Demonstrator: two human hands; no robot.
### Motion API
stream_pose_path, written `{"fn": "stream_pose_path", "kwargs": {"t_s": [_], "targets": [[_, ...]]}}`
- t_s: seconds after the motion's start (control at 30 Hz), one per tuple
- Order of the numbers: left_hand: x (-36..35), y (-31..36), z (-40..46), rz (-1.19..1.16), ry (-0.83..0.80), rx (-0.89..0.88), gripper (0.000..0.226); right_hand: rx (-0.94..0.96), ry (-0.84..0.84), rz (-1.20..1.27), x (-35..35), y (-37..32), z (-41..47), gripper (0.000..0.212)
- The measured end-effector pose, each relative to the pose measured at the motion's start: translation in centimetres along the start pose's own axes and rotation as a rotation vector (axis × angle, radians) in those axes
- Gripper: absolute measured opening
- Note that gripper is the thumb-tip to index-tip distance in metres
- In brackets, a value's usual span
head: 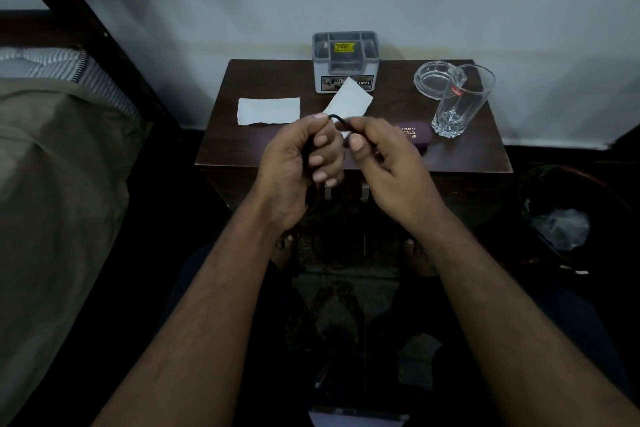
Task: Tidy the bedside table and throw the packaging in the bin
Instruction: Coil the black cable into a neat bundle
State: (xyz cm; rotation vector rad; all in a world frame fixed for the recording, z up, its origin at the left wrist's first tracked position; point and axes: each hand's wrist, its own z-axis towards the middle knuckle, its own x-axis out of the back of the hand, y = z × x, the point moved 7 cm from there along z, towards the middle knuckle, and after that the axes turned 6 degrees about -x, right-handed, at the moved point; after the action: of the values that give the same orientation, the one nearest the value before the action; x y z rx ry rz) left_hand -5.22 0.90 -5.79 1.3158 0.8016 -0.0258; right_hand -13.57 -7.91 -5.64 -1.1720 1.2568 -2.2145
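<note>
hands: left (298,163) gripping coiled cord (337,118), right (377,156) pinching its end, above counter (478,149) | left: papers (268,110) lying on counter, unbinned | bin (561,218) right of counter

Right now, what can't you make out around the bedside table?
- Black cord: mostly hidden in the left hand and right hand, head view.
- Purple case: its lettering is partly covered by the right hand.
- Bin: too dark to tell what is inside.
</note>
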Motion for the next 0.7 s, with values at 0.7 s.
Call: {"fn": "stream_pose_path", "kwargs": {"t_s": [0.7], "targets": [[0.7,2.0,0.0,0.859,0.136,-0.493,0.048,0.007,-0.417,-0.192,-5.1,-0.7,-2.0,0.016]]}}
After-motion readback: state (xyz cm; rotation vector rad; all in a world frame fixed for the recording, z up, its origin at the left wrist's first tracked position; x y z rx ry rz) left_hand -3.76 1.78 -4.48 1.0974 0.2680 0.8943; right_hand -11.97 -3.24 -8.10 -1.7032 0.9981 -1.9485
